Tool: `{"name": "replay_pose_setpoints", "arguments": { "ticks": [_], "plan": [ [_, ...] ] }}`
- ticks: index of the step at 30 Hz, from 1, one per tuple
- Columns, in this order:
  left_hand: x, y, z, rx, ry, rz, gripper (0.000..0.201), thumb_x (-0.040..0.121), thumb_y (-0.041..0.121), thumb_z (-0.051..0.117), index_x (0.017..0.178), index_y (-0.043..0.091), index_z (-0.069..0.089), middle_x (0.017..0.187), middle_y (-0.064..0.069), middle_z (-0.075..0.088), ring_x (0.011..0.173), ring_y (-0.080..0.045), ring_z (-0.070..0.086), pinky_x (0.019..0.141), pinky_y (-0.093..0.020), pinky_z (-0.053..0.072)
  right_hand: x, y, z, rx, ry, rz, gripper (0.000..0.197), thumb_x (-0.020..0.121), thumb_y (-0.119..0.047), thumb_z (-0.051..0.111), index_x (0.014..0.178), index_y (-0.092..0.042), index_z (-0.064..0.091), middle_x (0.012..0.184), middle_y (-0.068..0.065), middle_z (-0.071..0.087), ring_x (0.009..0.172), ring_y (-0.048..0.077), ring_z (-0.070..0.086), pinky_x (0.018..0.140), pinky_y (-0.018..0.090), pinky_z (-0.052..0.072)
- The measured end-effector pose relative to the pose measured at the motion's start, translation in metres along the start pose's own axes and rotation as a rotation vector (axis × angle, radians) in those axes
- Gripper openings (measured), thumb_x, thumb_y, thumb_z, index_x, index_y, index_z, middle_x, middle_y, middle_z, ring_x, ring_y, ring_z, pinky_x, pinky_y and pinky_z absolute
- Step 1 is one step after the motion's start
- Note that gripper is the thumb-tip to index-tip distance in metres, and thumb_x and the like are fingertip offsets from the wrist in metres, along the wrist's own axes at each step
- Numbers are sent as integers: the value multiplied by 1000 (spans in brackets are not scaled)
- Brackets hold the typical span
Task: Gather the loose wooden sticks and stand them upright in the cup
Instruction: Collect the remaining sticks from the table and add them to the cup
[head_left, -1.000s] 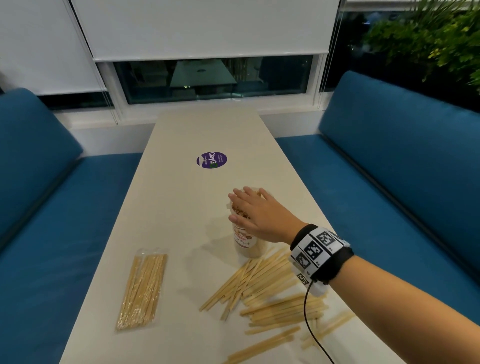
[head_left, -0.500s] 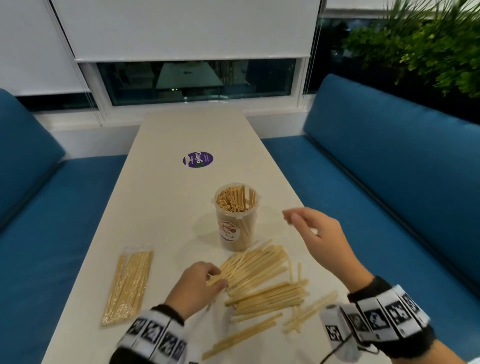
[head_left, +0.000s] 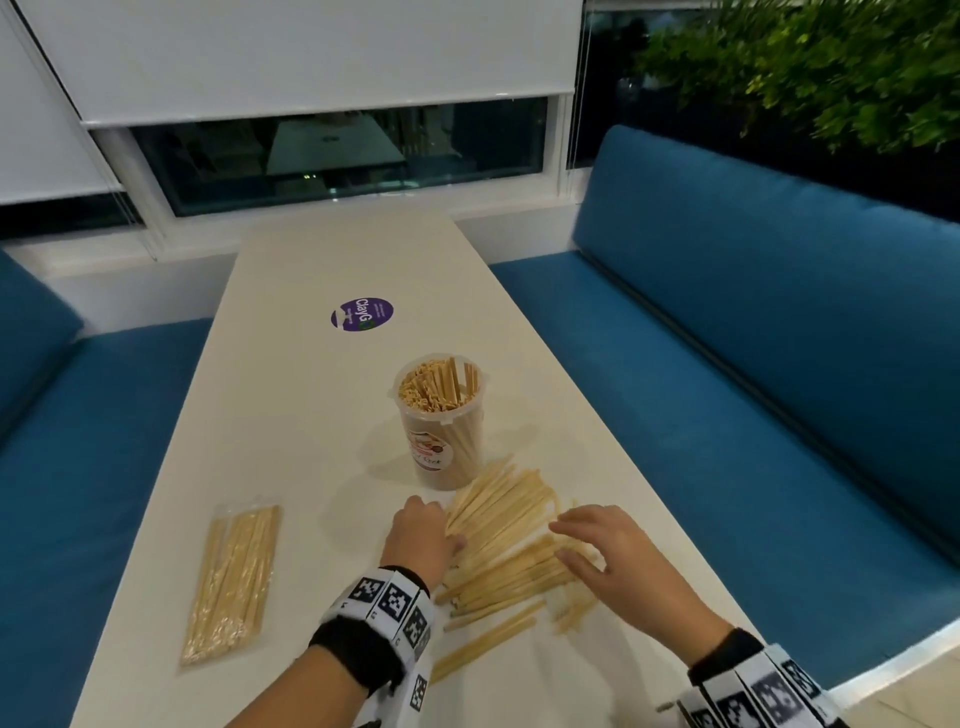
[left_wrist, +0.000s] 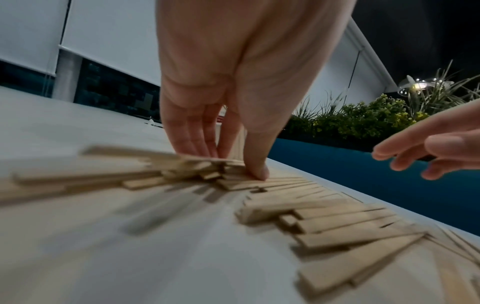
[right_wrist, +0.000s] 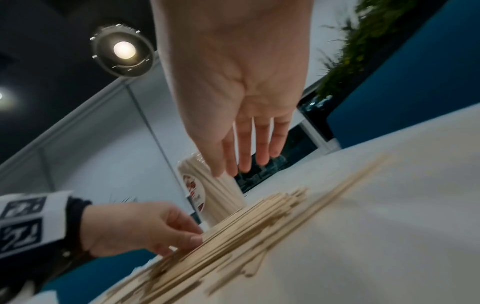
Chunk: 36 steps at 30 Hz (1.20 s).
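A clear plastic cup (head_left: 441, 447) packed with upright sticks stands mid-table; the right wrist view shows the cup (right_wrist: 207, 191) too. Just in front of it lies a fanned pile of loose wooden sticks (head_left: 498, 525) (left_wrist: 324, 218) (right_wrist: 246, 224). My left hand (head_left: 452, 540) (left_wrist: 228, 164) is at the pile's left end, fingertips and thumb pinching the stick ends; the right wrist view shows the left hand (right_wrist: 192, 236) curled there. My right hand (head_left: 576, 545) (right_wrist: 244, 164) hovers open over the pile's right side, fingers spread, holding nothing.
A sealed clear packet of sticks (head_left: 234, 577) lies at the near left of the white table (head_left: 291, 415). A purple round sticker (head_left: 362, 313) sits further back. Blue benches (head_left: 727, 364) run along both sides, and the table's right edge is close to the pile.
A second ago my right hand lay on the cup's top; it has since pulled back and come down over the pile. My left hand came into view and closed on the stick ends.
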<state>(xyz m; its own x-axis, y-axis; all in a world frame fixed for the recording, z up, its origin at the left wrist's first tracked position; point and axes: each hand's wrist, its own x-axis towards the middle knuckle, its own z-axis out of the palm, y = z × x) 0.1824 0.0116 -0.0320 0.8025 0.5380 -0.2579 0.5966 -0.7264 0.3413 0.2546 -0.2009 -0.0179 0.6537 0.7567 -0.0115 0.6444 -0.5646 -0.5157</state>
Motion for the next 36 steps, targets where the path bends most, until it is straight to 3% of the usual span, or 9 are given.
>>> {"name": "replay_pose_setpoints", "arguments": {
  "ticks": [4, 7, 11, 16, 23, 28, 32, 34, 36],
  "plan": [
    [0, 1, 0, -50, -13, 19, 28, 88, 20, 57, 112, 5, 58, 116, -13, 57, 108, -26, 55, 89, -31, 44, 11, -13, 9, -147, -189, -152, 53, 93, -34, 52, 142, -22, 37, 148, -4, 37, 137, 12, 29, 113, 23, 21],
    [0, 0, -2, -67, -43, 24, 27, 87, 18, 58, 111, 7, 59, 115, -10, 62, 105, -25, 59, 89, -31, 47, 17, -18, 16, -260, -295, -192, 60, 91, -29, 57, 144, -16, 33, 148, 2, 36, 136, 18, 32, 113, 27, 25],
    [-1, -3, -3, -69, -78, 19, 28, 87, 20, 59, 112, 8, 57, 115, -9, 62, 106, -24, 59, 89, -30, 47, 21, -22, 21, -339, -300, -201, 54, 91, -22, 57, 141, -14, 39, 133, 6, 48, 121, 23, 44, 101, 31, 36],
    [-2, -4, -4, -37, -93, 5, 32, 89, 19, 56, 118, 6, 53, 122, -11, 57, 111, -27, 56, 91, -32, 45, 21, -25, 25, -377, -266, -226, 28, 94, -17, 50, 120, -12, 58, 112, 7, 56, 104, 25, 51, 85, 32, 40],
    [-5, -11, -11, -60, -115, 41, 23, 91, 15, 52, 110, 3, 58, 116, -12, 57, 106, -26, 57, 82, -26, 43, 20, -26, 27, -395, -252, -225, 20, 95, -5, 42, 111, -7, 53, 110, 9, 55, 97, 26, 50, 81, 32, 40],
    [-9, -16, -17, -140, -124, 35, 11, 93, 16, 47, 102, 9, 50, 109, -10, 60, 87, -21, 52, 73, -26, 40, 20, -27, 24, -371, -234, -228, 36, 88, 12, 33, 116, -7, 47, 112, 12, 53, 95, 27, 50, 76, 30, 36],
    [-8, -24, -20, -236, -152, 26, 9, 89, 6, 41, 96, 9, 46, 96, -10, 61, 81, -22, 55, 74, -34, 47, 21, -27, 16, -331, -245, -259, 42, 90, 11, 34, 126, -7, 44, 120, 9, 48, 95, 24, 51, 72, 27, 37],
    [-8, -28, -23, -255, -170, 40, 12, 89, 4, 37, 89, 13, 44, 91, -6, 60, 78, -20, 55, 77, -33, 49, 21, -27, 14, -331, -262, -265, 40, 91, 10, 35, 126, -8, 43, 120, 7, 45, 86, 22, 49, 66, 24, 30],
    [-8, -32, -26, -262, -195, 64, 14, 91, 7, 34, 88, 16, 43, 88, -2, 56, 76, -18, 52, 75, -31, 46, 22, -29, 10, -289, -274, -247, 37, 91, 9, 34, 121, -9, 44, 117, 6, 44, 80, 20, 46, 65, 26, 32]
  ]
}}
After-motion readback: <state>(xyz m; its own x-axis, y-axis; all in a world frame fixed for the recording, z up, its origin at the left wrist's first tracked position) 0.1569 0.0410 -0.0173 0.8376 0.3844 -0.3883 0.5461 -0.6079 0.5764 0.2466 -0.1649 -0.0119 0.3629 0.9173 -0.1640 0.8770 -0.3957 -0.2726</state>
